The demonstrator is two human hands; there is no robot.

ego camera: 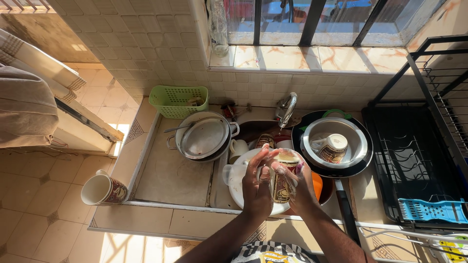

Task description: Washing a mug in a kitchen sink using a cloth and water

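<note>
Over the sink, the right hand [297, 187] grips a patterned mug [282, 182] upright, fingers wrapped around its side, while the left hand [257, 182] curls closed against the mug's other side, both soapy. The mug hangs above a white plate [239, 187] in the basin. Another mug [103, 190] lies tipped at the counter [170, 175] edge, well apart.

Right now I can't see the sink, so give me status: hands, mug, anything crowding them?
Both hands, left hand and right hand, clasp soapy mug. Over white plate. Pot left, pan right.
</note>
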